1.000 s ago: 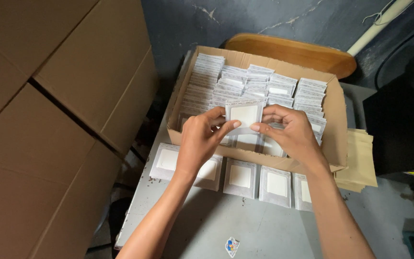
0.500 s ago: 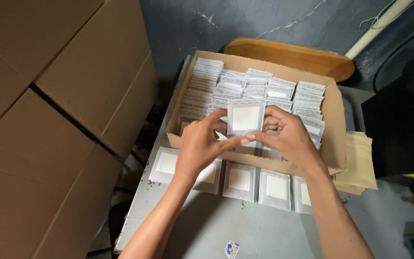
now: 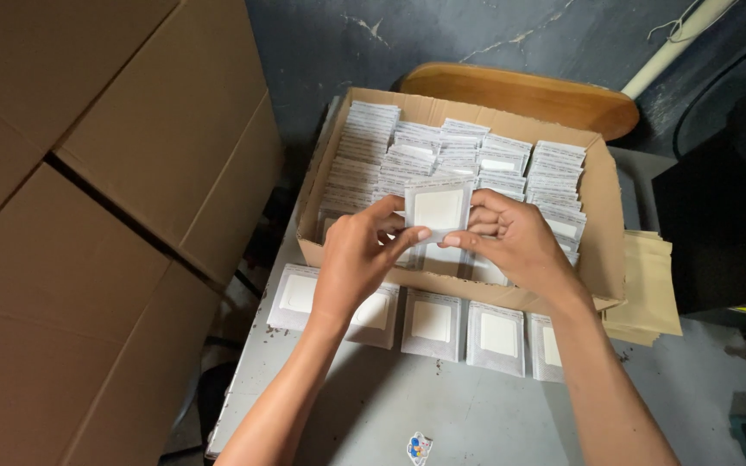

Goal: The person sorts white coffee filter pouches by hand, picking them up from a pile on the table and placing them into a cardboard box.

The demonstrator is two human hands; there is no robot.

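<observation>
One small white packet (image 3: pixel 439 210), square with a paler square panel at its middle, is held upright above the near part of an open cardboard box (image 3: pixel 604 224). Both hands have it: the left hand (image 3: pixel 360 255) pinches its lower left edge between thumb and curled fingers, and the right hand (image 3: pixel 511 237) grips its right side, fingers folded in behind it and thumb along the bottom edge. Under the hands the box is packed with rows of the same white packets (image 3: pixel 442 151) standing on edge, running back to its far wall. Just in front of the box's near wall, a row of grey-white packets (image 3: pixel 432 321) lies flat on the pale grey tabletop (image 3: pixel 477 414), side by side and touching the box; the left forearm crosses over two of them. A stack of tan paper bags (image 3: pixel 649 289) sits to the right of the box. A small colourful sticker (image 3: pixel 419 448) lies near the tabletop's front edge. Large closed brown cartons (image 3: pixel 88 216) are piled to the left, and a curved wooden board (image 3: pixel 520 93) shows behind the box.
</observation>
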